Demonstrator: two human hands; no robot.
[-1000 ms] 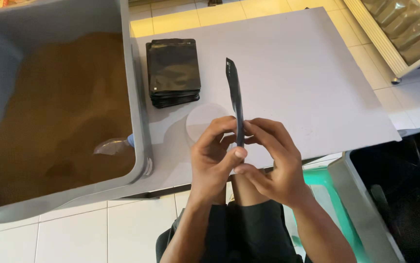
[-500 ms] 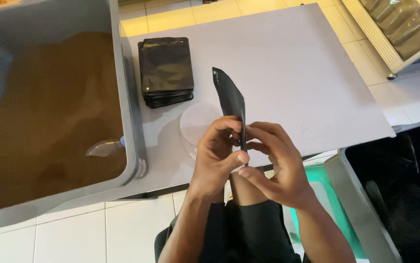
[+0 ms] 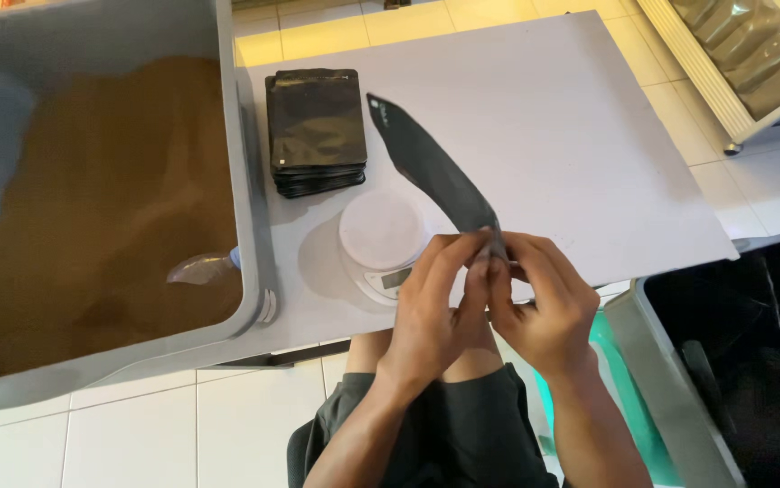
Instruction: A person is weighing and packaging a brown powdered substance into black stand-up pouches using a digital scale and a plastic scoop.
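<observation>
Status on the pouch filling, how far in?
Early. Done: nothing visibly filled. In hand: left hand and right hand both pinch one end of a flat black foil pouch. Left: the round white scale is bare, brown powder fills the grey tub, the black pouch stack waits.

Left hand (image 3: 431, 303) and right hand (image 3: 539, 303): both bare, without gloves, rings or watch. Forearms bare to the elbows, no sleeves in view. Dark grey-green shorts (image 3: 444, 434) cover the lap, the fabric plain, with soft folds; knees bare.
</observation>
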